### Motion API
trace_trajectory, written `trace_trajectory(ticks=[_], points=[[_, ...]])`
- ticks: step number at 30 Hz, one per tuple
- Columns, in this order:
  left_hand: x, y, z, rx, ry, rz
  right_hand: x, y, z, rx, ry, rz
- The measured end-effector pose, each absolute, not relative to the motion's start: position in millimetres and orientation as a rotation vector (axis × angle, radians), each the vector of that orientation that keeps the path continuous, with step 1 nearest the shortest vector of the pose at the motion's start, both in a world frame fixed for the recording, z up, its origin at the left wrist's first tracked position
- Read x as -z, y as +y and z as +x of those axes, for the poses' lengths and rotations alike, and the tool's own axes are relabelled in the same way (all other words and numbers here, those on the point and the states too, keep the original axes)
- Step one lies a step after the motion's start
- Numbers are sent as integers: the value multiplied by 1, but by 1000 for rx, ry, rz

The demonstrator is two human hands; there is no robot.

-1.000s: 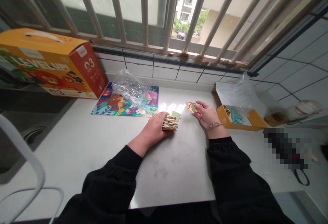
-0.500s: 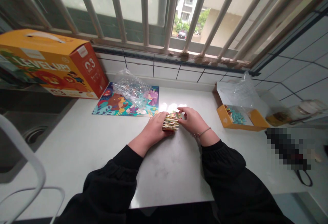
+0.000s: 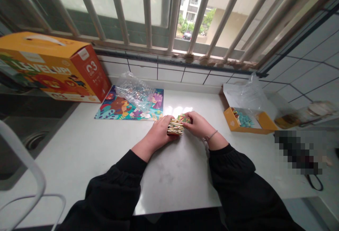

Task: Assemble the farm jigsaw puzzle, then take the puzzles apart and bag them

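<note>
Wrapped around the left side of a thick stack of cardboard puzzle pieces (image 3: 176, 128) is my left hand (image 3: 162, 129). The pale, layered edges of the stack face me, and its underside is partly hidden by my fingers. My right hand (image 3: 197, 123) pinches a green and red puzzle piece (image 3: 183, 118) between thumb and fingers. That piece is at the upper right of the stack; whether it still touches the stack I cannot tell.
A colourful picture board (image 3: 124, 113) lies at the back left, a clear plastic bag (image 3: 136, 91) on it. Beyond it stands an orange carton (image 3: 53, 68) beside the sink (image 3: 16, 132). At right, an open yellow box (image 3: 238, 123) holds blue pieces. A white cable (image 3: 29, 160) hangs at left.
My right fingers have closed on the green and red piece, which now shows more clearly above the stack's right side. My left hand keeps its hold on the stack.
</note>
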State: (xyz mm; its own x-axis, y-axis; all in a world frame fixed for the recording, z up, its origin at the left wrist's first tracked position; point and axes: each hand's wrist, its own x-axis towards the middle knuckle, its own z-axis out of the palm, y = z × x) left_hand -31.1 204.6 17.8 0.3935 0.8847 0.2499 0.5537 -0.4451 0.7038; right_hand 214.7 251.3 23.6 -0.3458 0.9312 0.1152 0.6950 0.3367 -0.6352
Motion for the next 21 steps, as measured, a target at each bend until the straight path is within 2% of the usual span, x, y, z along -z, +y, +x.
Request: trace_trajectory(ticks=[5, 12, 18, 21], points=[[-14, 205, -32, -837, 1228, 2145, -24, 249, 204, -653, -1953, -1325], [-1, 205, -31, -1049, 1233, 2061, -26, 238, 185, -768, -2160, -1069], [-5, 209, -32, -1018, 1250, 2074, -27, 238, 186, -819, -2171, -1061], [-10, 210, -32, -930, 1284, 2170, -33, 245, 199, -583, -2097, -1107]])
